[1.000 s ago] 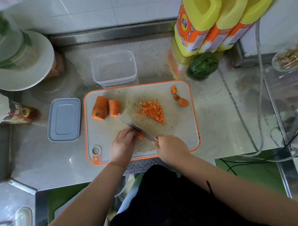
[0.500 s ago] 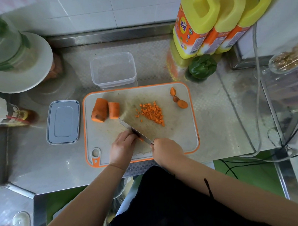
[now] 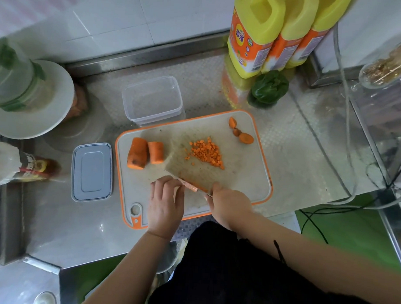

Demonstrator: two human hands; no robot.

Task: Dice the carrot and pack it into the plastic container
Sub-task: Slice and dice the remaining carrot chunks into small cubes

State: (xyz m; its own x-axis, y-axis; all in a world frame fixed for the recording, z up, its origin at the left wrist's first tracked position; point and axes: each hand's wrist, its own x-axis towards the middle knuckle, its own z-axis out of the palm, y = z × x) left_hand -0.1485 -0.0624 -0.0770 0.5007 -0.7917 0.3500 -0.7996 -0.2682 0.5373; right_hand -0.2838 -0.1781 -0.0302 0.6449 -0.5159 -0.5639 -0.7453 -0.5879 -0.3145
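On the orange-rimmed cutting board [image 3: 251, 176] lie two carrot chunks [image 3: 145, 153], a pile of diced carrot [image 3: 206, 153] and carrot end trimmings [image 3: 241, 132]. My right hand [image 3: 229, 204] grips the handle of a cleaver [image 3: 185, 169], whose broad blade is tilted up over the board's middle. My left hand [image 3: 167, 200] holds down thin carrot strips [image 3: 191, 186] against the blade near the board's front edge; its fingers hide most of them. The clear plastic container [image 3: 152, 100] stands empty behind the board.
The container's grey lid [image 3: 92, 172] lies left of the board. Yellow oil jugs [image 3: 267, 33] and a green vegetable [image 3: 268, 89] stand at the back right. A white plate [image 3: 31, 100] and a bottle [image 3: 17, 166] are at the left, cables [image 3: 346, 125] at the right.
The cleaver blade has tilted, so its broad face now shows. Both hands stay at the board's front edge with the carrot strips.
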